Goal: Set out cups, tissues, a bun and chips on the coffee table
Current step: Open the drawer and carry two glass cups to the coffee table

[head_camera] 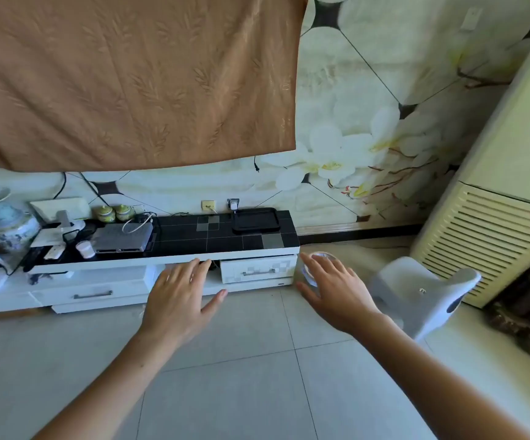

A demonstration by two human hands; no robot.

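— Both bare forearms reach in from the bottom edge, and the right hand (333, 287) is the one that matters: its fingers are spread over the top of a clear glass cup (316, 268), thumb low on the near side.

— Is it holding the cup?

— It looks that way, gripping from above by the rim, though the palm hides most of the glass, so the contact is a judgement. The cup sits in the air just beyond the right end of the long white TV cabinet with the black tiled top (225, 236).

— How will it handle?

— Probably stiff, smooth and breakable; a rim grip from above may slip, so wrapping the wall lower down seems safer.

— And the left hand (182, 296)?

— Flat and wide, fingers straight, holding nothing, in front of the cabinet's edge.

— What else is around?

— A black rectangular tray (255, 220) lies on the cabinet top, a small white cup (85, 249) stands near the left clutter, and a grey plastic stool (422, 296) stands just right of the hand. No coffee table is in view.
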